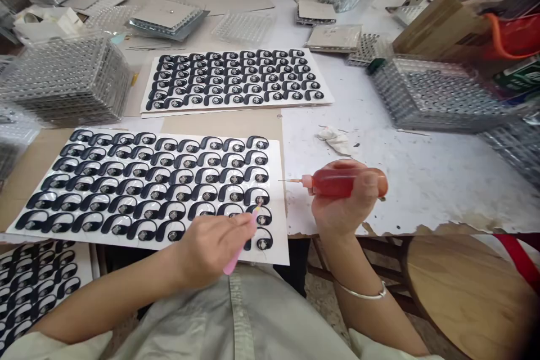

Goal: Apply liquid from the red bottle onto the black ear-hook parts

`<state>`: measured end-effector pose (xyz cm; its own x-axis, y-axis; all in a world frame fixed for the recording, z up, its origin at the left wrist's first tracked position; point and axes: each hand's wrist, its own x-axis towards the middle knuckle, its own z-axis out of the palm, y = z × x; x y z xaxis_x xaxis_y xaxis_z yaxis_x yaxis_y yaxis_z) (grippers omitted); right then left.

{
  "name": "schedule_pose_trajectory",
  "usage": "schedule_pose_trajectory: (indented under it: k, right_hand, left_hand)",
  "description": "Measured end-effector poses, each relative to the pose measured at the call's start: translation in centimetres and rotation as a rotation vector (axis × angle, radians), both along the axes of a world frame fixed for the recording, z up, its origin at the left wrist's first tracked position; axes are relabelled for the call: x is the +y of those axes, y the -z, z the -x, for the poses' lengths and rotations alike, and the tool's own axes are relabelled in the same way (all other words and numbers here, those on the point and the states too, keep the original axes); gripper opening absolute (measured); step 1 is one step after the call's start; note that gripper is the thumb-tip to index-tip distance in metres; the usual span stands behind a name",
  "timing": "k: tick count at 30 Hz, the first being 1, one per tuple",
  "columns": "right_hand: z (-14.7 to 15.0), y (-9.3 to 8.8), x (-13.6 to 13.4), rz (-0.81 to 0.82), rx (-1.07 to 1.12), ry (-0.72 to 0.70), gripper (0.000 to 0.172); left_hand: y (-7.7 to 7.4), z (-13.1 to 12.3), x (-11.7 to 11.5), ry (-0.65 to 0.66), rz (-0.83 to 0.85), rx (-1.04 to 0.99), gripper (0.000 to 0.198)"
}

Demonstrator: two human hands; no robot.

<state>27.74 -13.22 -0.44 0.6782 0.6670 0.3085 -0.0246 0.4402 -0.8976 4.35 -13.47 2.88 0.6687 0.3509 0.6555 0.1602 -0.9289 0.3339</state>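
My left hand (217, 244) is closed around a pink brush-like tool (234, 259). Its pale tip touches or hovers just over a black hooked part in the rightmost column of the near white board (276, 202); which of the two I cannot tell. Rows of these black hooked parts (181, 196), each with a small round metallic piece, cover that board. In my right hand (343, 211) lies a red squeeze bottle (337, 181), held sideways. The bottle's thin needle tip points left, toward the board's right edge, and stays apart from the parts.
Behind is a second board (324, 98) of similar black parts. Stacked clear trays (67, 79) stand at left, more trays (439, 95) at right. A crumpled white tissue (334, 139) lies beyond the bottle. A round wooden stool (468, 287) stands below the table edge at right.
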Motion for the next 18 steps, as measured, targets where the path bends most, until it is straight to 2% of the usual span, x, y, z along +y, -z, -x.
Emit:
schedule_pose_trajectory:
  k: [3,7,18]
  right_hand:
    - [0.5,-0.2,0.2,-0.013,0.023,0.001,0.044]
    - [1.6,0.1,0.0,-0.041,-0.065,-0.037,0.039]
    - [1.6,1.0,-1.1,-0.167,-0.537,-0.195,0.027]
  left_hand:
    - [0.8,-0.8,-0.5,-0.048,-0.15,0.09,0.023]
    - [0.5,-1.1,-0.5,-0.084,-0.221,0.13,0.023]
    - [1.2,-1.1,-1.5,-0.098,-0.336,0.236,0.029]
